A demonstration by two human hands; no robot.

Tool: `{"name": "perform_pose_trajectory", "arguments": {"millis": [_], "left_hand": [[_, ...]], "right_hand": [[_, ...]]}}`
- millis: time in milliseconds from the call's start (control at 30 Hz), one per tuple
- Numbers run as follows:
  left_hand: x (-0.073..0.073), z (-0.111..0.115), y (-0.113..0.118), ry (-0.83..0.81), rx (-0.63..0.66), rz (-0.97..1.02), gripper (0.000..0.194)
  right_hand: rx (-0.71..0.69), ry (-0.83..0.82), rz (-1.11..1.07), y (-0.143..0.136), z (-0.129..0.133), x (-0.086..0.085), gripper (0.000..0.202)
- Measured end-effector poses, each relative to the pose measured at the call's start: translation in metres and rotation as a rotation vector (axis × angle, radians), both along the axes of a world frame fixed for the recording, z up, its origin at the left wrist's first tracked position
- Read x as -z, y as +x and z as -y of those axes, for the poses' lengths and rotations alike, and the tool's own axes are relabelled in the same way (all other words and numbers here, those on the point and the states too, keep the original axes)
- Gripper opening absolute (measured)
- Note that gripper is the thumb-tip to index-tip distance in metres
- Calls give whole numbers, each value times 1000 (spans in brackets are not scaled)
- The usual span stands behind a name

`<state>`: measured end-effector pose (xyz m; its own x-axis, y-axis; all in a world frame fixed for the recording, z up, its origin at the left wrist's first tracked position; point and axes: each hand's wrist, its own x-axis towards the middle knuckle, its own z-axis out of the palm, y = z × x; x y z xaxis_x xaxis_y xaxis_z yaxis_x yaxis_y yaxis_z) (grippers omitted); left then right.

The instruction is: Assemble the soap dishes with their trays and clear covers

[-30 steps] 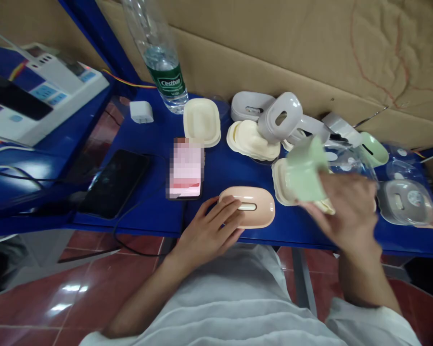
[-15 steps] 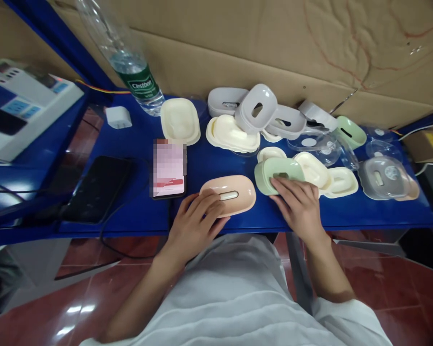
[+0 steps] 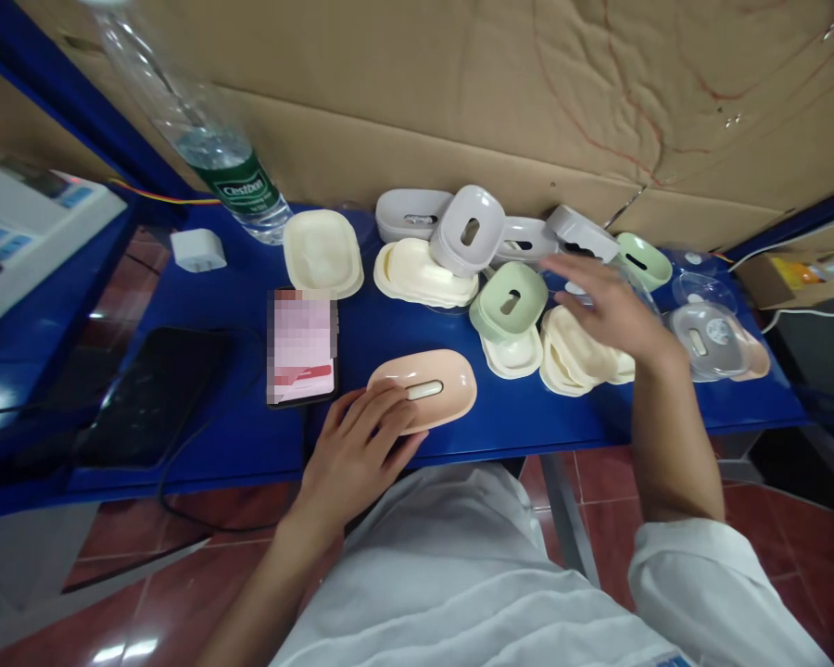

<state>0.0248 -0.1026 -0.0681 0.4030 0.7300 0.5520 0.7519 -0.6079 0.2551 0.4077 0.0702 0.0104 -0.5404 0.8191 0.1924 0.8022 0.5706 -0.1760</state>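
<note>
My left hand (image 3: 358,445) grips the left side of a peach oval plastic case (image 3: 453,394), fingers over its top and thumb at the near edge. A cream strip shows in the slot of this case. My right hand (image 3: 608,301) is raised over the cream trays (image 3: 574,357), fingers stretched out and holding nothing. Left of those fingertips, a green slotted case (image 3: 524,289) leans tilted on a cream piece (image 3: 514,357). Clear plastic covers lie partly hidden behind my right hand.
Grey slotted cases (image 3: 469,232) and another green one (image 3: 643,262) line the cardboard wall (image 3: 389,111). On the left are a phone (image 3: 304,347), a charger plug (image 3: 198,250), a black device (image 3: 157,394) and a tilted water bottle (image 3: 240,190). A smoky clear cover (image 3: 705,343) lies right.
My right hand has let go of the green case and moved up and right. That case now sits further back, tilted on a cream piece. My left hand stays on the peach case.
</note>
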Motion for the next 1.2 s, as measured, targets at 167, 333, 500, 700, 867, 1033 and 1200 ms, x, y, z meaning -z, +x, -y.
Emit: {"name": "perform_pose_trajectory", "arguments": {"millis": [167, 333, 500, 700, 867, 1033, 1200], "left_hand": [[-1, 0, 0, -3, 1, -3, 20], [-2, 0, 0, -3, -4, -4, 20], [-1, 0, -1, -11, 5, 12, 21], [3, 6, -6, -40, 49, 15, 31], [9, 11, -12, -89, 2, 243, 74], [5, 6, -15, -182, 65, 354, 86], [2, 4, -15, -195, 98, 218, 66]], "right_hand": [[326, -23, 51, 53, -29, 7, 56], [351, 6, -32, 65, -31, 18, 64], [438, 342, -193, 42, -1, 7, 45], [13, 782, -418, -43, 79, 3, 42], [-369, 414, -253, -88, 121, 19, 41], [-600, 389, -222, -110, 125, 35, 40], [-518, 85, -132, -108, 123, 35, 42]]}}
